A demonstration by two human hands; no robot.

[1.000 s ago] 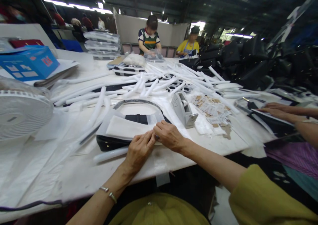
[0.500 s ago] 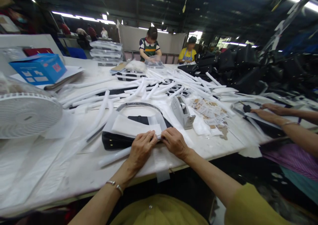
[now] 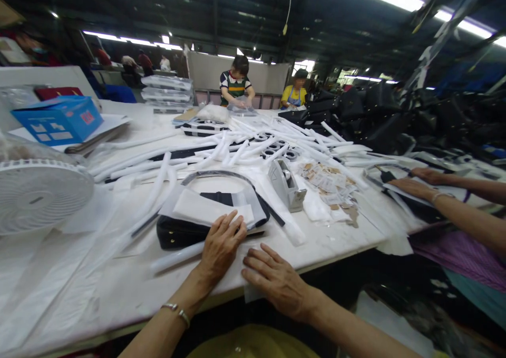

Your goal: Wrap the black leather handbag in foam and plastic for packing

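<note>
The black, flattish, leather-like bag (image 3: 187, 234) looks soft (grasp its ends); left hand (image 3: 222, 242) touches it, grip unclear; right hand (image 3: 276, 278) spreads wide.

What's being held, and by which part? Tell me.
Left hand lies on the white sheet at the near side of the black bag; whether it grips cannot be told. Right hand, spread by the table edge, visibly holds nothing.

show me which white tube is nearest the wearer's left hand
The white tube on the near side of the black handbag, beside the left hand; the other tubes lie beside or beyond the bag.
</note>
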